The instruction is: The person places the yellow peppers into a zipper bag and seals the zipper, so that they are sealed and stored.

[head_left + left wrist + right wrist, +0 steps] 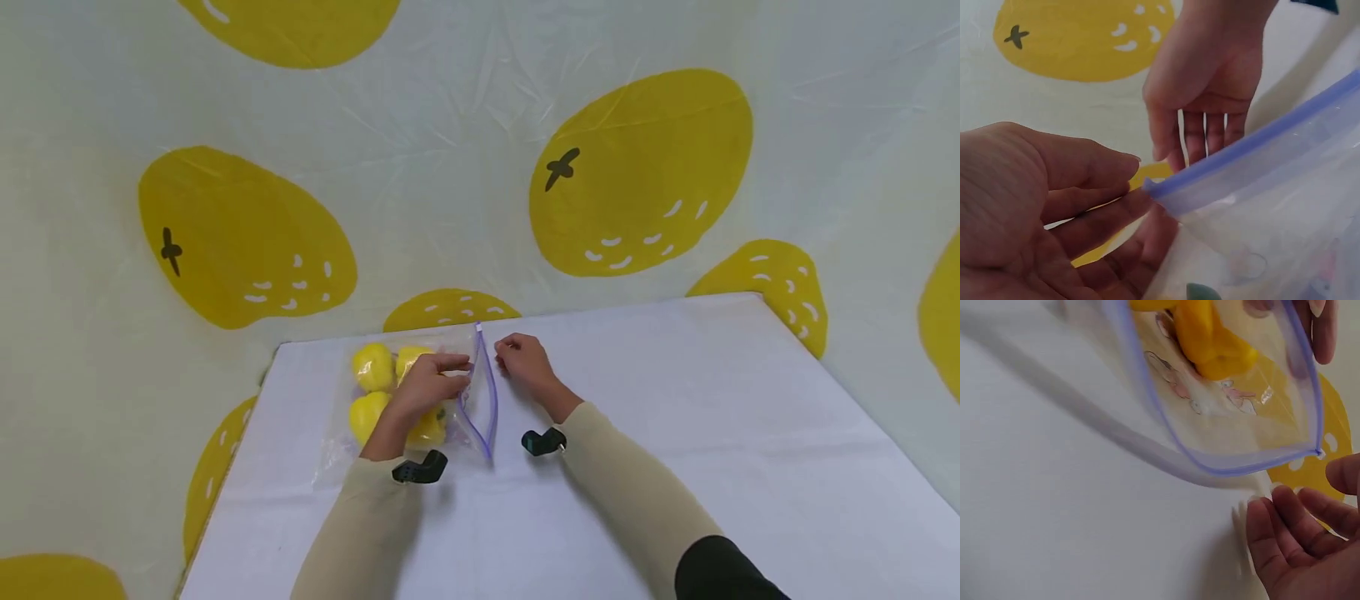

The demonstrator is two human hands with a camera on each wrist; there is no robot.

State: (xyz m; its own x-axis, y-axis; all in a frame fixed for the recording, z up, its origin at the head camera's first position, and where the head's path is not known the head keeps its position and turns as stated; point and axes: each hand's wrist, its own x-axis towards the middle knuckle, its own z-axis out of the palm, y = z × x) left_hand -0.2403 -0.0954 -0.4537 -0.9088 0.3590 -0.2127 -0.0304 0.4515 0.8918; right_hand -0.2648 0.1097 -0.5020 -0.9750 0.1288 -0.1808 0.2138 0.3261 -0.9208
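A clear zip bag (480, 433) with a purple zip edge lies on the table, its mouth standing open toward the right. Inside are several yellow bell peppers (372, 367); a green stem (1202, 292) shows in the left wrist view. My left hand (431, 387) is over the bag near its mouth, fingers extended, fingertips at the zip's corner. To the right of the mouth, my right hand (525, 362) hangs with loosely bent fingers and holds nothing. In the right wrist view, its fingertips (1259, 509) are just apart from the purple zip (1229, 470).
The table has a white cover (712, 400). Behind it hangs a pale cloth (450, 208) printed with big yellow fruit shapes. A small dark device (543, 442) sits at the right wrist, and another (420, 468) at the left.
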